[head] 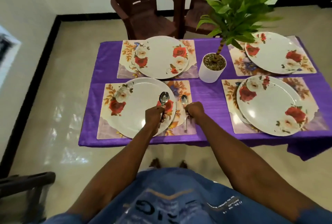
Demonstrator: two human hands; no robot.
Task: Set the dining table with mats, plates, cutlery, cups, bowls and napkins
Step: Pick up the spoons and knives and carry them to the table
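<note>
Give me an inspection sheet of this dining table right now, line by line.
Surface: purple tablecloth covers the table.
Job's things: four floral mats, a floral plate on each; near-left plate; one spoon on the near-left mat, right of the plate.
Clutter: potted plant at centre.
Grippers: left hand grips spoons over the plate; right hand holds the placed spoon.
Cables: nothing seen.
Surroundings: brown chairs beyond, tiled floor.

Blue shirt (pixel 179 196) is showing large dark print, upside-down to cam, approx. "G I G"; reading uncertain. Small white lines beside it too blurred to read. No other legible txt showing anywhere.
</note>
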